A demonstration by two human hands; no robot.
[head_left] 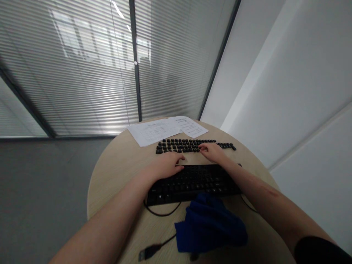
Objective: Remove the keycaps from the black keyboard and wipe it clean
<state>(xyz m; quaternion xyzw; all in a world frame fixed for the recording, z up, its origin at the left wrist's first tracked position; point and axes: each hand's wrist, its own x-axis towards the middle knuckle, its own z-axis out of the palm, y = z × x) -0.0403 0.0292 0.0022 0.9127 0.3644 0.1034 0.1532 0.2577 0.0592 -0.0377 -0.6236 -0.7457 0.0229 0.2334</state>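
Black keys [178,145] in rows on the table [110,176] past the kbd [189,179] seem to be handled by the R hand [212,151], bent, tips close tog.; if one's held can't be told. The L hand [168,164] is half open by the kbd's far edge, w/ nothing seen in it. A soft pinch seems needed next; print on the papers [154,130] can't be read, & no brand's made out.

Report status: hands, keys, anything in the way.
Right hand at loose keys, laid in rows. Left hand by keyboard, far edge. Blue cloth at near edge.
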